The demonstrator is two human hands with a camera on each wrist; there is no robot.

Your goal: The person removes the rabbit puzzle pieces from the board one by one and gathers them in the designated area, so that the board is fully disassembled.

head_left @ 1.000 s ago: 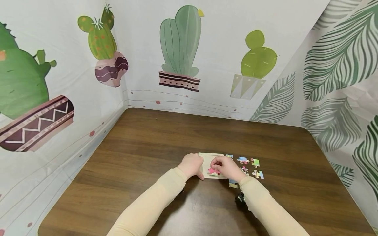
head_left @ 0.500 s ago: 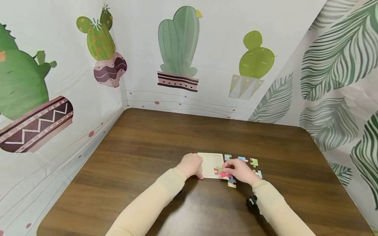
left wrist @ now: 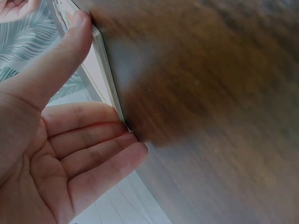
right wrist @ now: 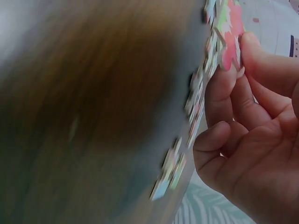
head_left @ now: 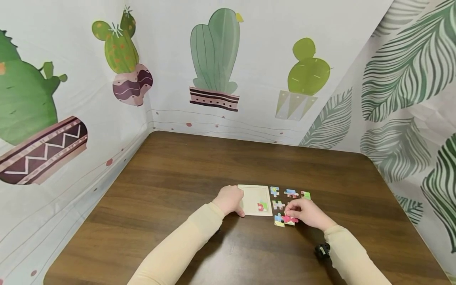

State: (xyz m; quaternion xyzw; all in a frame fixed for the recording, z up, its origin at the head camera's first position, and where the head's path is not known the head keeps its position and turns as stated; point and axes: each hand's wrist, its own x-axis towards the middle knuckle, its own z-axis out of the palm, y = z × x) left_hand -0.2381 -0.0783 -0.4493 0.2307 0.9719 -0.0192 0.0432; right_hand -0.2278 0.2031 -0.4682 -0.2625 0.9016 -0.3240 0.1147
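Note:
My left hand (head_left: 230, 200) grips the left side of a pale wooden puzzle tray (head_left: 249, 198), thumb at the near corner and fingers along the edge in the left wrist view. Inside the tray, at its near right corner, lies a green and red puzzle piece (head_left: 263, 206). To the right of the tray my right hand (head_left: 307, 212) pinches a pink puzzle piece (right wrist: 231, 35) between thumb and fingers. In the head view that piece is beside a blue and yellow corner piece (head_left: 279, 221) and overlaps the space to its right.
More loose pieces lie right of the tray: a blue one (head_left: 274, 191), a blue and pink one (head_left: 291, 193), a green one (head_left: 305, 194) and a pale one (head_left: 278, 205). My right hand hides part of this group. The brown table (head_left: 199, 158) meets a cactus-printed cloth behind.
My right hand has carried the pink piece from over the tray out to the right, among the loose pieces. The green and red piece stays in the tray. My left hand keeps its place.

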